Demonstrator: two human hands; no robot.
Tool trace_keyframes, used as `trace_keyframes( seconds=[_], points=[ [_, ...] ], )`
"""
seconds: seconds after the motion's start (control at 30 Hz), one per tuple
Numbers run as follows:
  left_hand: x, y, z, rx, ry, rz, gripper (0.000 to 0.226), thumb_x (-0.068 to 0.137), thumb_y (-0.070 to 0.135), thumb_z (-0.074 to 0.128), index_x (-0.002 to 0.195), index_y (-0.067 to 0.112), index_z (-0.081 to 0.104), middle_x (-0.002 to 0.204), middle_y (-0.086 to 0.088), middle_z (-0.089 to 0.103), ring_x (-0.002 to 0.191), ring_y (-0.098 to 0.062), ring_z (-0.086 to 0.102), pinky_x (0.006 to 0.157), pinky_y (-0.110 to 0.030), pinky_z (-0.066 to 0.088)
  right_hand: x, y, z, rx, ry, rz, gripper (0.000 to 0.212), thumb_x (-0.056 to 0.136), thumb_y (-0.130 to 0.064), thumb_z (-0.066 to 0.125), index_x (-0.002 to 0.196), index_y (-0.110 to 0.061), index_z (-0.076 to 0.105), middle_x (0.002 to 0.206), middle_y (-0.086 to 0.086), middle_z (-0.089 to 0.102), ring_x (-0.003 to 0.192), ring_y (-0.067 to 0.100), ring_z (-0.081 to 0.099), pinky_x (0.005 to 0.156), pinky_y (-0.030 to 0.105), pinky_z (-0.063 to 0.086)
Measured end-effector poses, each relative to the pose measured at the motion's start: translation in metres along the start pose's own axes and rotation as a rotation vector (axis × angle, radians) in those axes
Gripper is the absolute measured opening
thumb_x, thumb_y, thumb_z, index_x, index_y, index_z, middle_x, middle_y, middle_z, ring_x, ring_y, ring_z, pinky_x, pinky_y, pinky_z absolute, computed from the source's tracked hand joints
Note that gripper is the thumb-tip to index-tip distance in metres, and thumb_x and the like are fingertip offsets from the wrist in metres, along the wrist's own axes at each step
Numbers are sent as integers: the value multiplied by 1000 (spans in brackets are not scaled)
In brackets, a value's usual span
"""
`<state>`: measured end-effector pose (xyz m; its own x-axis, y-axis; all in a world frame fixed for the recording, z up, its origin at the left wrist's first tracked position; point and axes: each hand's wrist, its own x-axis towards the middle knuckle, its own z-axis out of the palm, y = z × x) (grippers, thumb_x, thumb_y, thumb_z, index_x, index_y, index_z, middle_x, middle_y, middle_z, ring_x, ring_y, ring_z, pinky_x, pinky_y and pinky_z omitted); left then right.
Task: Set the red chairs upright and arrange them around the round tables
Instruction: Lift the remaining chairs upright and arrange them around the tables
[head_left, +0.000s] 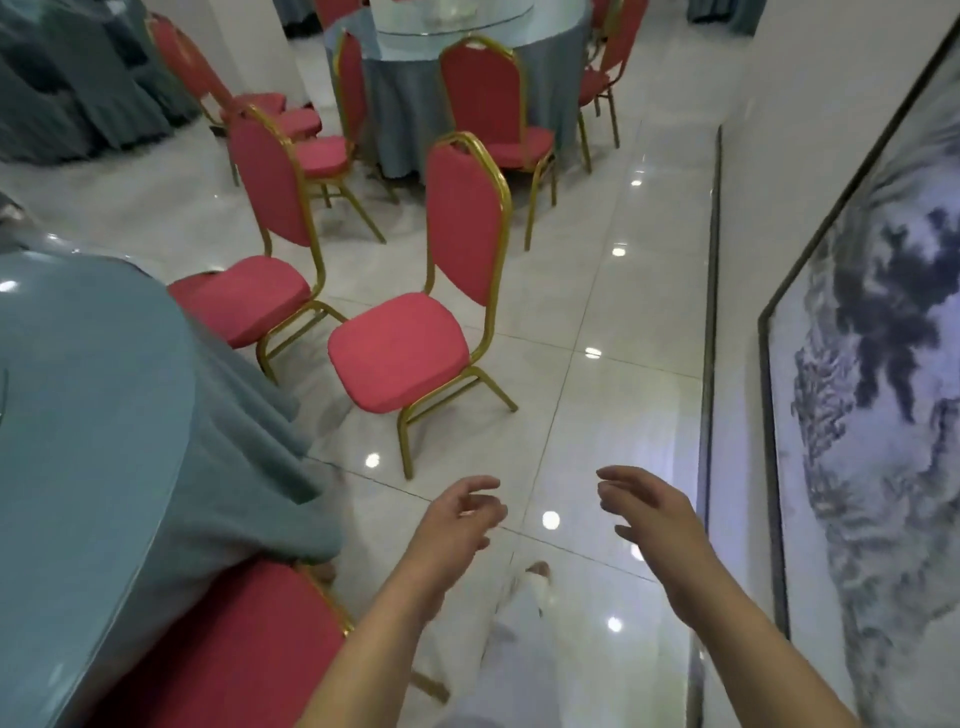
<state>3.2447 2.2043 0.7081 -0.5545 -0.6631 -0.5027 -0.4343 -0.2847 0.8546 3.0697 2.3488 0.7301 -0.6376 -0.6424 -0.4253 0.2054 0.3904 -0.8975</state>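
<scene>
Red chair (400, 353) stands upright on shiny floor (597, 415), ahead of your hands, well apart from them. Seat faces you. Your left hand (457, 514) and right hand (644, 512) hover low, fingers loosely bent and spread, holding nothing. Second chair (249, 296) just left of it, seat near round table (104, 415) with blue cloth. Third chair (234, 649) by your left arm, touching same cloth. More chairs round far table (415, 88). Big painting (857, 364) on right wall.
</scene>
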Motion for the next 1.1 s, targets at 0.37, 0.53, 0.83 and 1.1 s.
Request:
trace_keyframes(
  seconds=[0.37, 0.53, 0.83, 1.1],
  points=[
    [281, 238, 57, 473, -269, 254, 44, 90, 39, 62, 132, 42, 51, 132, 12, 51, 120, -9, 51, 91, -27, 47, 232, -150, -78, -62, 89, -2, 20, 91, -37, 66, 108, -47, 68, 110, -18, 69, 107, 10, 64, 91, 36, 53],
    [399, 267, 90, 920, -286, 307, 67, 87, 48, 56, 149, 43, 28, 161, 5, 20, 150, -20, 10, 120, -42, 17, 345, -162, -112, -57, 219, 99, 19, 90, -32, 69, 107, -39, 68, 121, -9, 63, 112, 9, 59, 96, 39, 48],
    [595, 390, 106, 1121, -351, 41, 72, 87, 53, 57, 151, 44, 25, 165, 1, 9, 152, -24, -1, 121, -46, 8, 614, -277, -154, -164, -44, 39, 21, 88, -38, 69, 108, -41, 66, 118, -13, 61, 102, 0, 60, 77, 21, 45],
    [711, 506, 45, 686, 81, 158, 59, 90, 49, 61, 144, 46, 38, 151, 19, 31, 143, -5, 21, 117, -29, 22, 828, -411, -125, -332, -237, -137, 20, 90, -41, 65, 110, -42, 63, 117, -14, 60, 103, 1, 60, 74, 23, 47]
  ],
)
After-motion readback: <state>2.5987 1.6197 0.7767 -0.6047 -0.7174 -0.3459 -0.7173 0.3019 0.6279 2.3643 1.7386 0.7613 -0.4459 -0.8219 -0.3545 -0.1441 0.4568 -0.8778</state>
